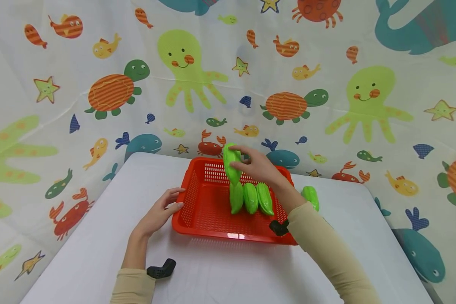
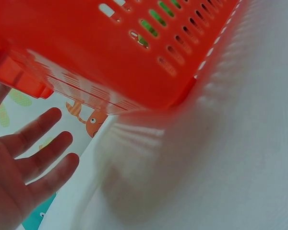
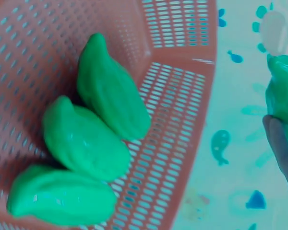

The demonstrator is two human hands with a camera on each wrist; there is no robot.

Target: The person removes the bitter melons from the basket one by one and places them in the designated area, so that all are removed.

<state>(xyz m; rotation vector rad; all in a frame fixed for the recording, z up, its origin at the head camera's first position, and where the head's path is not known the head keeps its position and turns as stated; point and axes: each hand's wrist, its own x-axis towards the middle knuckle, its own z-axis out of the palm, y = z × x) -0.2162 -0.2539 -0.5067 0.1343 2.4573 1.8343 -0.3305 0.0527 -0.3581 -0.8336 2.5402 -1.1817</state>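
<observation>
My right hand [image 1: 255, 165] pinches a glossy green ridged gourd [image 1: 231, 162] between thumb and fingers, its long axis upright. It is above the back part of a red plastic basket [image 1: 209, 233]. Inside the basket three similar gourds lie side by side, the middle one [image 1: 251, 197] among them; the right wrist view shows their tapered ends, as on the uppermost gourd [image 3: 110, 91]. My left hand [image 1: 157, 215] is at the basket's left wall, fingertips by the rim. In the left wrist view its fingers [image 2: 41, 155] are spread and hold nothing.
Another green gourd [image 1: 310, 197] lies on the white table [image 1: 220, 274] right of the basket, partly behind my right forearm. A curtain [image 1: 220, 55] printed with sea animals hangs behind the table. Black devices, such as the left one [image 1: 161, 269], are on both wrists.
</observation>
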